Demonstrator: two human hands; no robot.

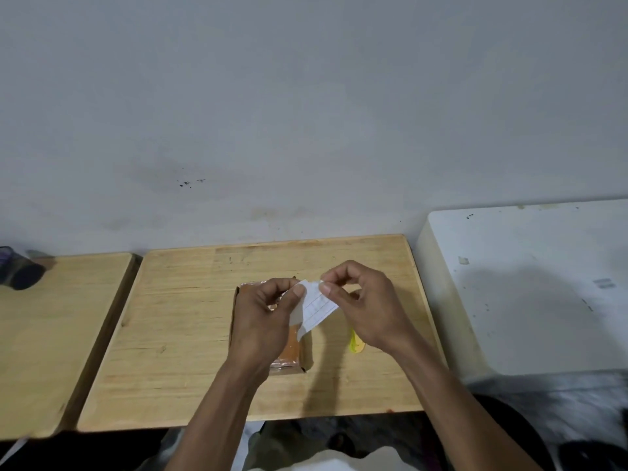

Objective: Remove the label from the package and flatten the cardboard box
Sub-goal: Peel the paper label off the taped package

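Overhead, both hands — left hand [265,321], right hand [365,307] — pinching the label [316,309].

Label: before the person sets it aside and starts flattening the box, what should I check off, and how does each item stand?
1. Label off the box: ok, lifted above it.
2. Left hand pinches the label: ok.
3. Right hand pinches the label: ok.
4. Label in one piece: cannot tell.
5. Box flattened: cannot tell, hands hide much of it.
6. Yellow tool clear of the box: ok, beside it on the table.
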